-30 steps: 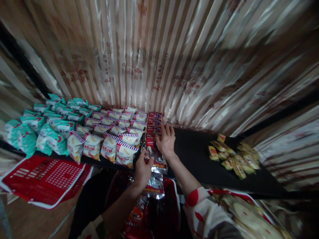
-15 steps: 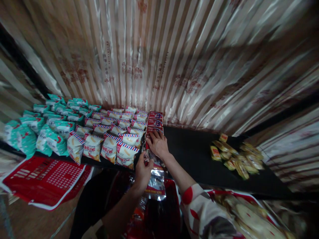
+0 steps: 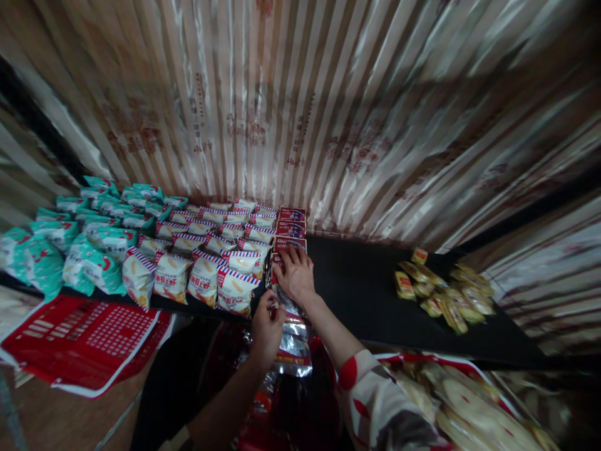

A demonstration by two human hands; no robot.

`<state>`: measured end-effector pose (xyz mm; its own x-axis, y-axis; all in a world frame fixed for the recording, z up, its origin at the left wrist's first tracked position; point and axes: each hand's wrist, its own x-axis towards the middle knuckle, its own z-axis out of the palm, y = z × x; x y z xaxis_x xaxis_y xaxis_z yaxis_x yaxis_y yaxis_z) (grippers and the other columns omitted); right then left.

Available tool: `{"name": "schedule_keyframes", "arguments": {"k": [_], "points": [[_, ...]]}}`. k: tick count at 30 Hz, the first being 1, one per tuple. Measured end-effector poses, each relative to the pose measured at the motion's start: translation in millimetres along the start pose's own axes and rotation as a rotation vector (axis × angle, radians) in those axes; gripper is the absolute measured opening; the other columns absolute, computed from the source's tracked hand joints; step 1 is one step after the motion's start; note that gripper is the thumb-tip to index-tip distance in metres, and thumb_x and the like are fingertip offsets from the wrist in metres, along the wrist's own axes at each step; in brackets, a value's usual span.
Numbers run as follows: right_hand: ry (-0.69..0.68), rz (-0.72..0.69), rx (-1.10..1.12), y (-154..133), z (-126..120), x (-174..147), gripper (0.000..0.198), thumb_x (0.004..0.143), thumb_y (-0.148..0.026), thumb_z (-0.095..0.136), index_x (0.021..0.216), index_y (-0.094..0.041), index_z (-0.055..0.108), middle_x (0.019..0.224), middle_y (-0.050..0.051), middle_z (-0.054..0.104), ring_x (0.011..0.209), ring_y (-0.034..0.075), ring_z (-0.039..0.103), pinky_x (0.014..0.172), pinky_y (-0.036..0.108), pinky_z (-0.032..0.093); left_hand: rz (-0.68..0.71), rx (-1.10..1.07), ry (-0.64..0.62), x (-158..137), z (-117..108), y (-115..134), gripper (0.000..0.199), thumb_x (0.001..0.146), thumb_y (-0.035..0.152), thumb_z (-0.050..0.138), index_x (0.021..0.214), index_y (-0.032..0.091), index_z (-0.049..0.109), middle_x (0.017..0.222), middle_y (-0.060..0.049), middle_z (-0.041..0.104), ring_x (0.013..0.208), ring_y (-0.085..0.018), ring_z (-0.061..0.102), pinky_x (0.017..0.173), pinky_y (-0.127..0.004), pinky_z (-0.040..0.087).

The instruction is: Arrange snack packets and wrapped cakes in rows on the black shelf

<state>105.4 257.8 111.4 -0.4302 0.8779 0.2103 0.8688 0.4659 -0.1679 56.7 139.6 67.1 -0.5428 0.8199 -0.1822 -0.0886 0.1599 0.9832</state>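
Midway along the black shelf, a column of red packets (image 3: 292, 215) runs from the back toward the front edge. My right hand (image 3: 297, 275) lies on the nearer ones, its fingers spread and pressing down. Just in front, my left hand (image 3: 267, 326) is closed in a pinch at the column's left side; whatever sits between thumb and fingers is too small to make out. A shiny silver-and-red wrapper (image 3: 295, 347) hangs over the shelf's front edge beside my left wrist. White snack bags (image 3: 237, 291) with striped tops stand in rows left of both hands.
Teal snack bags (image 3: 106, 269) fill the shelf's left end. Yellow-wrapped packets (image 3: 453, 310) lie in a loose heap on the black shelf (image 3: 352, 294) at right. Below are a red bag (image 3: 94, 341) and a container of clear-wrapped food (image 3: 469, 401). A striped curtain (image 3: 263, 94) hangs behind.
The view has shifted slightly. My right hand stays spread on the red packets, and my left hand stays pinched, its fingers a little more curled.
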Motion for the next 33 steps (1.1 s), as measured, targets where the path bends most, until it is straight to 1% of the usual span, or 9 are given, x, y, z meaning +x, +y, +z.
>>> {"name": "schedule_keyframes", "arguments": {"k": [3, 6, 9, 14, 19, 23, 26, 30, 33], "points": [[-0.012, -0.004, -0.011, 2, 2, -1, 0.05, 0.091, -0.044, 0.039, 0.136, -0.022, 0.045, 0.146, 0.009, 0.038, 0.137, 0.026, 0.023, 0.108, 0.042, 0.017, 0.119, 0.164, 0.046, -4, 0, 0, 0.042, 0.077, 0.019, 0.053, 0.119, 0.015, 0.053, 0.108, -0.011, 0.061, 0.101, -0.02, 0.06, 0.092, -0.035, 0.047], [-0.026, -0.001, -0.02, 3, 2, -2, 0.051, 0.092, -0.043, 0.037, 0.139, -0.023, 0.041, 0.147, 0.008, 0.037, 0.138, 0.025, 0.024, 0.109, 0.041, 0.016, 0.309, 0.373, 0.087, -12, -1, 4, 0.047, 0.076, 0.015, 0.051, 0.123, 0.014, 0.051, 0.116, -0.013, 0.053, 0.109, -0.023, 0.055, 0.097, -0.039, 0.045], [-0.042, 0.001, -0.027, 2, 1, -1, 0.051, 0.092, -0.044, 0.037, 0.139, -0.025, 0.04, 0.148, 0.009, 0.035, 0.138, 0.026, 0.022, 0.109, 0.042, 0.016, 0.515, 0.601, 0.077, -19, -4, 9, 0.044, 0.078, 0.014, 0.051, 0.122, 0.015, 0.053, 0.127, -0.015, 0.047, 0.118, -0.027, 0.047, 0.101, -0.046, 0.041], [-0.063, 0.004, -0.024, 3, 0, 2, 0.051, 0.092, -0.045, 0.037, 0.138, -0.026, 0.041, 0.149, 0.01, 0.033, 0.138, 0.027, 0.023, 0.108, 0.043, 0.018, 0.756, 0.799, 0.013, -20, -4, 14, 0.036, 0.083, 0.013, 0.044, 0.117, 0.013, 0.056, 0.126, -0.013, 0.053, 0.125, -0.029, 0.041, 0.103, -0.05, 0.04], [-0.07, 0.045, 0.01, 3, -3, 4, 0.049, 0.092, -0.047, 0.037, 0.137, -0.029, 0.043, 0.149, 0.009, 0.033, 0.138, 0.028, 0.023, 0.106, 0.044, 0.021, 0.786, 0.797, 0.002, -11, 1, 16, 0.03, 0.085, 0.013, 0.041, 0.108, 0.012, 0.06, 0.125, -0.014, 0.054, 0.126, -0.027, 0.042, 0.103, -0.045, 0.042], [-0.077, 0.061, 0.037, 5, -9, 8, 0.045, 0.093, -0.045, 0.036, 0.132, -0.028, 0.05, 0.146, 0.009, 0.039, 0.137, 0.027, 0.026, 0.106, 0.044, 0.022, 0.79, 0.856, -0.026, -3, 3, 15, 0.038, 0.083, 0.012, 0.041, 0.118, 0.008, 0.055, 0.124, -0.017, 0.056, 0.124, -0.028, 0.044, 0.101, -0.047, 0.043], [-0.026, 0.01, 0.017, 7, -11, 14, 0.041, 0.093, -0.042, 0.038, 0.125, -0.027, 0.057, 0.143, 0.009, 0.043, 0.137, 0.026, 0.027, 0.108, 0.044, 0.018, 0.788, 0.917, -0.051, 0, 4, 14, 0.042, 0.081, 0.012, 0.042, 0.122, 0.01, 0.054, 0.128, -0.016, 0.056, 0.125, -0.029, 0.044, 0.099, -0.048, 0.044], [0.008, -0.031, -0.018, 10, -10, 31, 0.042, 0.093, -0.039, 0.037, 0.124, -0.02, 0.057, 0.143, 0.011, 0.043, 0.137, 0.025, 0.027, 0.109, 0.041, 0.016, 0.762, 0.966, -0.052, 1, 7, 13, 0.042, 0.08, 0.012, 0.043, 0.121, 0.011, 0.055, 0.131, -0.015, 0.054, 0.127, -0.032, 0.043, 0.097, -0.05, 0.045], [-0.017, -0.011, -0.042, 11, -7, 53, 0.043, 0.094, -0.037, 0.033, 0.129, -0.021, 0.052, 0.146, 0.009, 0.039, 0.139, 0.024, 0.022, 0.109, 0.041, 0.017, 0.779, 0.94, -0.046, 1, 8, 12, 0.045, 0.078, 0.011, 0.044, 0.121, 0.01, 0.054, 0.133, -0.016, 0.052, 0.13, -0.031, 0.04, 0.101, -0.05, 0.042]]}}
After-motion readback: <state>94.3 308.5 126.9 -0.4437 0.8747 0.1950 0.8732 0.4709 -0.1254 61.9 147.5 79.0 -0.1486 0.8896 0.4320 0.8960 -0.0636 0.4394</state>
